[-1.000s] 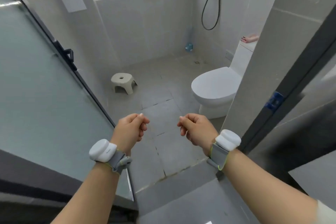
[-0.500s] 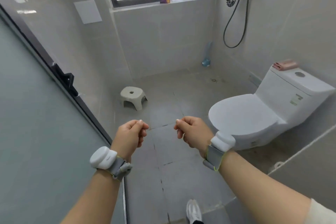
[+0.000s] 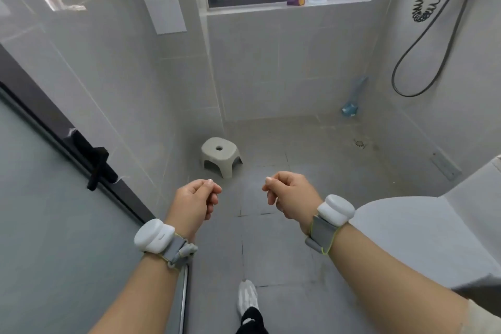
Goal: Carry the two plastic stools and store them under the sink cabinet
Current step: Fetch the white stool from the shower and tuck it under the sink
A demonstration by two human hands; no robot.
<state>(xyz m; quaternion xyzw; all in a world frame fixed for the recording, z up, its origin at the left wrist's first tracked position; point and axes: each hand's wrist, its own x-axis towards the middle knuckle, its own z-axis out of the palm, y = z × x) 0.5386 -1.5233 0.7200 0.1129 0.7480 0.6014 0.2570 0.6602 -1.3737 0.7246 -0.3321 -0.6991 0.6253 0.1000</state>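
Both grips curled, empty: left hand point(image 3: 196, 199), right hand point(image 3: 291, 195) | stool point(image 3: 221, 154) upright, seat up, by wall

Beige holed stool point(image 3: 220, 155) upright near wall

A home bathroom: toilet point(image 3: 423, 236), shower hose point(image 3: 423, 62) on tiled walls (grey throughout), floor drain point(image 3: 359, 143).

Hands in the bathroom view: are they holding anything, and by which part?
Nothing is held. The left hand and right hand are loosely curled and empty; the stool stands untouched on the floor ahead.
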